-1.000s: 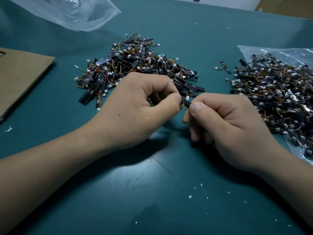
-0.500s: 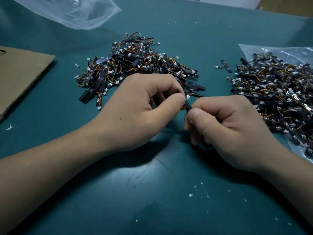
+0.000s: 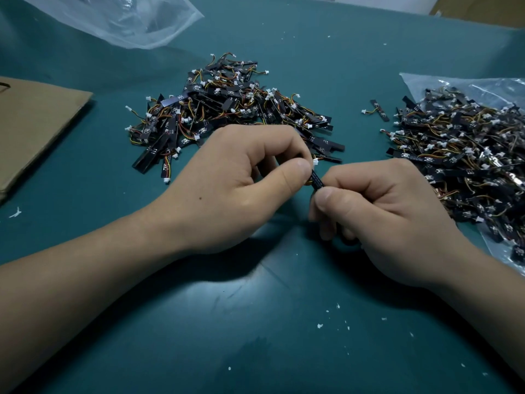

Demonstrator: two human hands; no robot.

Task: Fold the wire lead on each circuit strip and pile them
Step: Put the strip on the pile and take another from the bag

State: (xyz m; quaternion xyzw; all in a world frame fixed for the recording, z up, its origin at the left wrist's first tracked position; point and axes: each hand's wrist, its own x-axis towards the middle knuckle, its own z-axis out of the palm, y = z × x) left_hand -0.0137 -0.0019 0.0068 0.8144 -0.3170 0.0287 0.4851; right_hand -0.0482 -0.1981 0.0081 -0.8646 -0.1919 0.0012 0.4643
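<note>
Both hands meet over the green mat and share one black circuit strip. My right hand pinches its lower end between thumb and fingers. My left hand pinches the upper end, where the white connector and a bit of orange wire lead show by the thumb tip. Most of the strip is hidden inside the fingers. A pile of strips with wire leads lies just behind my left hand. A second heap of strips lies on a clear plastic bag at the right.
One loose strip lies between the two heaps. A brown cardboard sheet covers the left edge. A crumpled clear bag sits at the far left. Small white specks dot the near mat.
The hands stay almost in place. My right hand has slid slightly down the strip, so a little more of its black body shows between the thumbs.
</note>
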